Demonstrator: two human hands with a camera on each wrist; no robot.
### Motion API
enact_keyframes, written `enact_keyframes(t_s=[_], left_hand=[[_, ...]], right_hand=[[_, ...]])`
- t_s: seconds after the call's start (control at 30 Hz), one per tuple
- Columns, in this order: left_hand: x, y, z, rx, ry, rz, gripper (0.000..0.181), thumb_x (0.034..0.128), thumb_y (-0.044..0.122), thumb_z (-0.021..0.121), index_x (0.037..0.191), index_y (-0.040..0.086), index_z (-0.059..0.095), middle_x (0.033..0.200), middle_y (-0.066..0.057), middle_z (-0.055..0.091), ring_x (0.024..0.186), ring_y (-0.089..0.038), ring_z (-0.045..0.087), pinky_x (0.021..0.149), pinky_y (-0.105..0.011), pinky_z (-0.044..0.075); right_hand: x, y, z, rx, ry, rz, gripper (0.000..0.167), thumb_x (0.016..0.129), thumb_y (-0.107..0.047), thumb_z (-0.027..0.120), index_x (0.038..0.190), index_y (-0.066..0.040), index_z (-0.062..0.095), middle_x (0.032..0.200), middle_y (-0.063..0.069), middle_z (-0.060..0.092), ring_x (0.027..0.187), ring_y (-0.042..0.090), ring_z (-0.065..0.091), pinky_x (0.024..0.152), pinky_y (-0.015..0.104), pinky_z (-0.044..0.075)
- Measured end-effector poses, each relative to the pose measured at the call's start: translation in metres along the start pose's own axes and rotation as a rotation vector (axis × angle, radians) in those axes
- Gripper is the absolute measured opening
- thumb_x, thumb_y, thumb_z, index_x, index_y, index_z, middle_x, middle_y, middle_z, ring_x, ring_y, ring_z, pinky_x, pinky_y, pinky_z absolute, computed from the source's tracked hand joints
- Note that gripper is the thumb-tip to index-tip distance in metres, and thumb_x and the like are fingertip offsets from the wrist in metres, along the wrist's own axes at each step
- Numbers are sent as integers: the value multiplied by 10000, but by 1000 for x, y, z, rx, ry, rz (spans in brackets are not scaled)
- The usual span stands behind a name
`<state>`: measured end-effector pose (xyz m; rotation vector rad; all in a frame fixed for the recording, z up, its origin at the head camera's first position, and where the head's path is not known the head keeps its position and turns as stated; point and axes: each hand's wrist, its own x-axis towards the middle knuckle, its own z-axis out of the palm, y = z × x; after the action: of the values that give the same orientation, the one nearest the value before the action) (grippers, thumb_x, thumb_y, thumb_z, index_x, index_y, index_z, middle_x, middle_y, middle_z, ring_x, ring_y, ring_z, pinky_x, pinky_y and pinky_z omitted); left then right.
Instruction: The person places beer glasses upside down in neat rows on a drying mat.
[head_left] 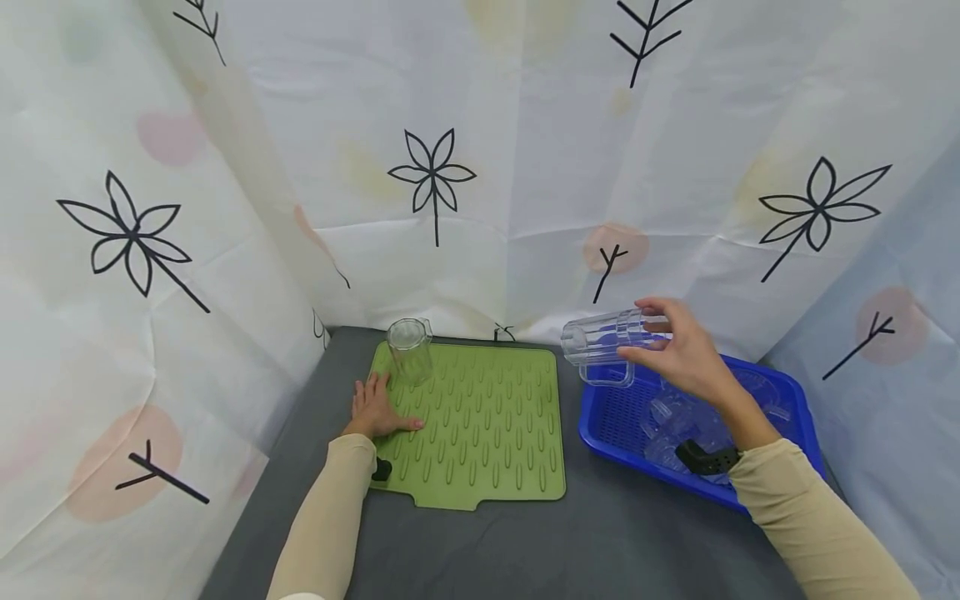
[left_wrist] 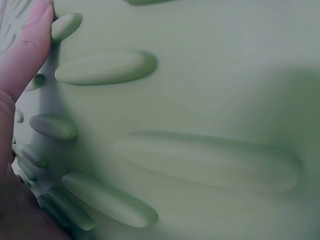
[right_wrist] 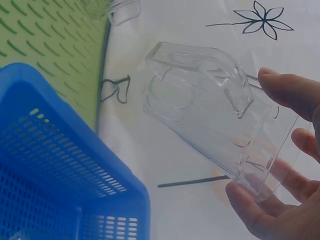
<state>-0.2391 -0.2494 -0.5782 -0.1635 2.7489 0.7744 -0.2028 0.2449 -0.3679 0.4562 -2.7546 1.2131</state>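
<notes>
Held mug (head_left: pixel 596 337): clear, faceted, tipped sideways above one blue basket (head_left: pixel 615 417).
Right hand (head_left: pixel 686 354): grips the mug near one end.
Left hand (head_left: pixel 377 408): spread on one green ridged mat (head_left: pixel 487 433).
Standing mug (head_left: pixel 414 358): one, on mat.
Clear ware (head_left: pixel 682 425) in basket: several, overlapping, uncountable.

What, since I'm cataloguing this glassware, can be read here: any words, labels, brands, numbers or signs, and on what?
None: no text can be read in any view.
The clear mug in the right hand, the mug on the green mat and the blue basket show no legible marking.
The backdrop bears line drawings and coloured patches, no legible writing.
The clear pieces in the basket are too indistinct to check.
</notes>
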Motion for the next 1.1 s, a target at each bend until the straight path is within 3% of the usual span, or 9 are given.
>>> enact_keyframes(t_s=[0.33,0.63,0.87,1.1], left_hand=[[0,-1,-2,15,-1,-9,1329,709,580,887,1643,69,91,1709,-239,-37,1562,-513,-111,1261,-675,44],[-1,-1,-1,19,-12,-10,1339,706,573,893,1645,64,84,1706,-248,-52,1554,-528,-110,1255,-682,45],[-5,-2,0,-6,-7,1,1393,664,642,886,1643,61,84,1702,-259,-53,1554,-525,-120,1257,-679,12],[-1,0,0,26,-1,5,1341,708,615,870,1645,62,85,1707,-246,-42,1562,-518,-97,1260,-676,47]], right_hand=[[5,0,17,151,-30,39,754,955,-265,738,1571,-121,327,1567,257,357,1375,494,461,1014,653,495],[7,3,35,223,-73,89,754,958,-296,734,1578,-179,319,1602,192,340,1428,444,429,1032,638,496],[12,5,52,281,-92,78,756,957,-256,736,1580,-163,318,1603,184,336,1425,444,429,1053,622,486],[21,7,71,331,-83,70,735,956,-232,736,1568,-160,336,1590,183,349,1435,452,418,1090,628,456]])
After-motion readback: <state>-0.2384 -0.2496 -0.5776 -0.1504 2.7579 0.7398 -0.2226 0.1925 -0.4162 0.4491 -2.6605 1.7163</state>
